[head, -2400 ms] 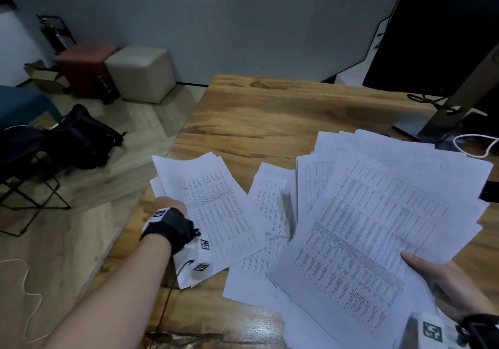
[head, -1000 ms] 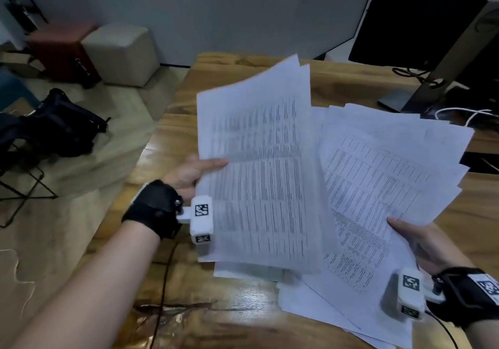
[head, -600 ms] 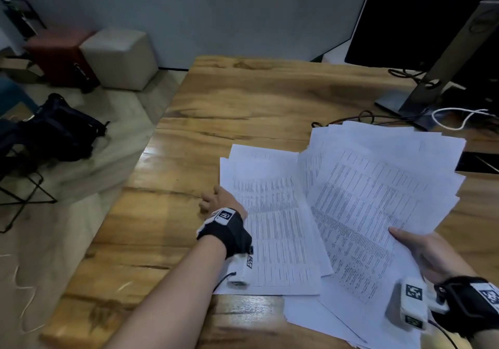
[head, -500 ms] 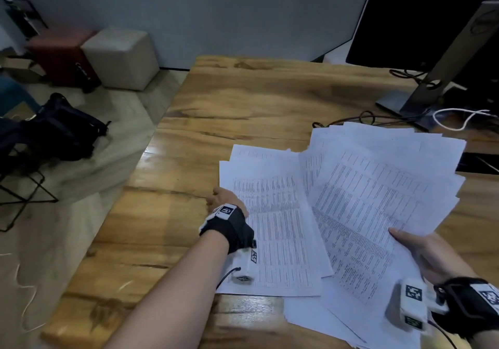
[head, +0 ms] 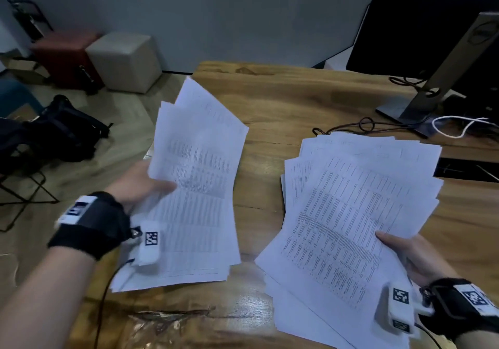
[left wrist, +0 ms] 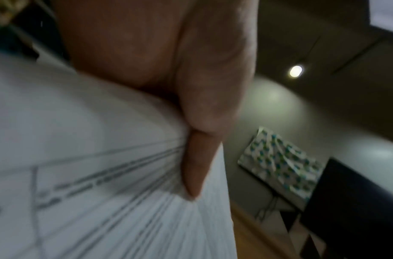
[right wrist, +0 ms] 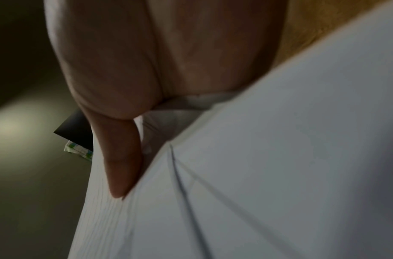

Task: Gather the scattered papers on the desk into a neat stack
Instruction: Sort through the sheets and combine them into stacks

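Observation:
In the head view my left hand (head: 145, 186) pinches a bundle of printed sheets (head: 197, 192), lifted off the wooden desk (head: 283, 100), far ends raised over the desk's left edge. The left wrist view shows my thumb (left wrist: 202, 140) pressed on top of those printed sheets (left wrist: 91, 192). My right hand (head: 405, 251) grips a larger, fanned pile of papers (head: 351, 208) at its right edge, thumb on top. Up close in the right wrist view, the thumb (right wrist: 120, 157) lies on that fanned pile (right wrist: 257, 175). A strip of bare desk separates the two bundles.
A monitor stand (head: 432, 84) with dark cables (head: 364, 126) and a white cable (head: 459, 127) occupies the desk's far right. Left of the desk on the floor are a beige cube seat (head: 127, 59), a red one (head: 64, 57) and a black bag (head: 62, 132).
My left hand, which lay on sheets flat on the desk half a second ago, now holds them lifted and apart from the right pile. The right hand has kept its grip.

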{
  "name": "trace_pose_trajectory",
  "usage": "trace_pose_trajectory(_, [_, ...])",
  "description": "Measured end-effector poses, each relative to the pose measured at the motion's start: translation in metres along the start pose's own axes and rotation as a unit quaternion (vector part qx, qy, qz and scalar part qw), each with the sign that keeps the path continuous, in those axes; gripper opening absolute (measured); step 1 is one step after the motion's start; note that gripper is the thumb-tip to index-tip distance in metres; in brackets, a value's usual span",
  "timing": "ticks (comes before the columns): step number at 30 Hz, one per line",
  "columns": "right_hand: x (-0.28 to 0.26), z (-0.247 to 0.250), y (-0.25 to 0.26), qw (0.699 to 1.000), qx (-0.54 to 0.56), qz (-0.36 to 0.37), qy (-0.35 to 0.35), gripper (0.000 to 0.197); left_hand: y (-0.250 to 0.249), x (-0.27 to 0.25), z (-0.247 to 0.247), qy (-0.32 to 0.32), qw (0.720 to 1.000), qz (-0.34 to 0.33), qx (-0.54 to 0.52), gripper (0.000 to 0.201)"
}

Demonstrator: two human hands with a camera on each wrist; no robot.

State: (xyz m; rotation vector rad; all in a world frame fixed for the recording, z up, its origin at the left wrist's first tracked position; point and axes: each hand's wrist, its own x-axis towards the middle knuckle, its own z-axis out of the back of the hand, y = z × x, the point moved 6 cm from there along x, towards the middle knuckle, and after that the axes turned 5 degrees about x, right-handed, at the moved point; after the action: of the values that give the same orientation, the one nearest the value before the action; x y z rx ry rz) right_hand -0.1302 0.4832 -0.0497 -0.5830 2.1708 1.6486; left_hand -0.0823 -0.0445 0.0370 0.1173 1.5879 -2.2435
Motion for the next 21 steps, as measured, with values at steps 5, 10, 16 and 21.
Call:
trace_pose_trajectory(5, [0.007, -0.04, -0.008, 1.0, 0.009, -0.018, 0.023, 0.03, -0.061, -0.028, -0.009, 0.12, 0.981, -0.058, -0.139, 0.094])
trace_pose_trajectory(10, [0.022, -0.084, -0.035, 0.997, 0.001, -0.061, 0.038, 0.032, -0.053, -0.024, -0.084, 0.196, 0.936, -0.007, -0.292, 0.089])
trace_pose_trajectory(16, [0.02, -0.109, -0.058, 0.99, -0.085, -0.103, 0.037, 0.008, 0.049, -0.002, -0.156, 0.171, 0.96, 0.166, -0.143, 0.049])
trace_pose_trajectory(21, [0.029, -0.106, -0.063, 0.992, 0.011, -0.118, 0.03, 0.042, 0.084, 0.012, -0.16, 0.027, 0.99, 0.141, 0.001, 0.041])
